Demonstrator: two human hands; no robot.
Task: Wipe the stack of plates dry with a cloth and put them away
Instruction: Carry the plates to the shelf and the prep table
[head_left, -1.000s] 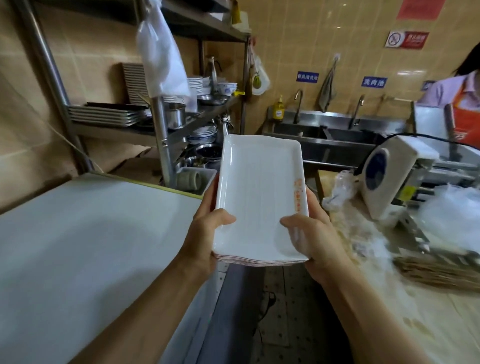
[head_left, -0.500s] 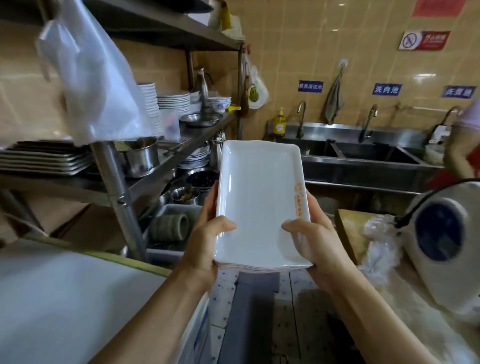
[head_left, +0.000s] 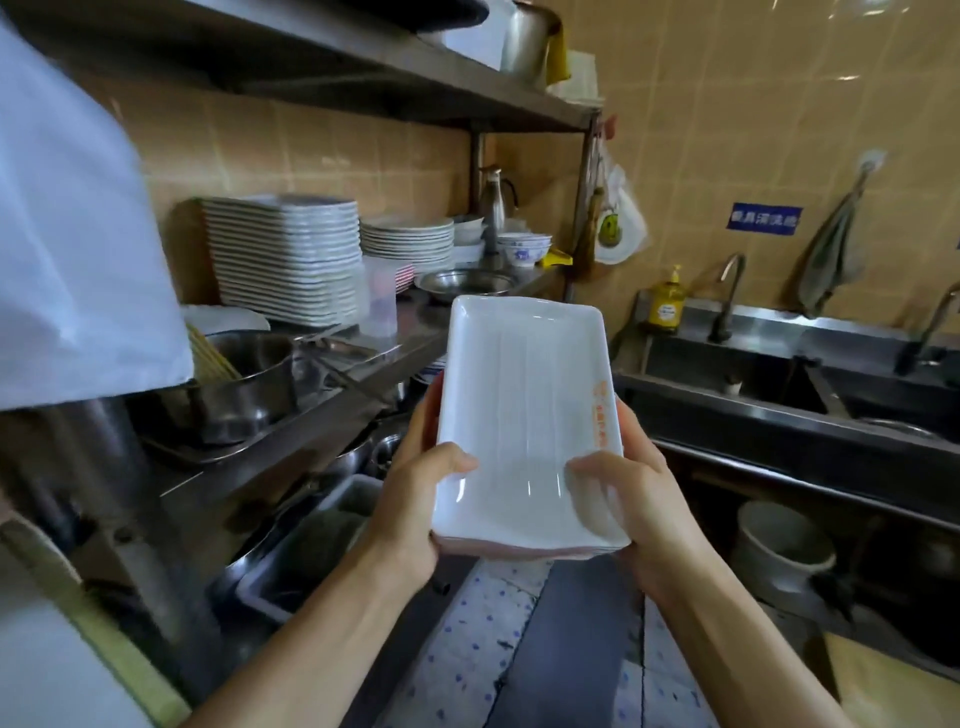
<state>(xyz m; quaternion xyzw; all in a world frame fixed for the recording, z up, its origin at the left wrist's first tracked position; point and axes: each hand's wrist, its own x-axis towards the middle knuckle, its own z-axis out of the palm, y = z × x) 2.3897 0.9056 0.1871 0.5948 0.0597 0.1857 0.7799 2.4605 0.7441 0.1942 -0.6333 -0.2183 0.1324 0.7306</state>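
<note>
I hold a stack of white rectangular plates (head_left: 524, 415) level in front of me, with orange print on the top plate's right rim. My left hand (head_left: 415, 499) grips the stack's left edge, thumb on top. My right hand (head_left: 631, 499) grips the right edge the same way. On the metal shelf (head_left: 395, 343) to the left stands a tall stack of similar white rectangular plates (head_left: 285, 260). I see no cloth in either hand.
Round plates (head_left: 408, 241), bowls (head_left: 522, 247) and a steel basin (head_left: 465, 283) share the shelf, with a steel pot (head_left: 244, 379) nearer. A white plastic bag (head_left: 67, 249) hangs at the left. Steel sinks (head_left: 779, 384) with taps run along the right wall; pots fill the lower shelf.
The view has moved forward and turned left toward the shelf, which is now much closer. The white counter and the machine on the right have left the view. Both hands keep the same grip.
</note>
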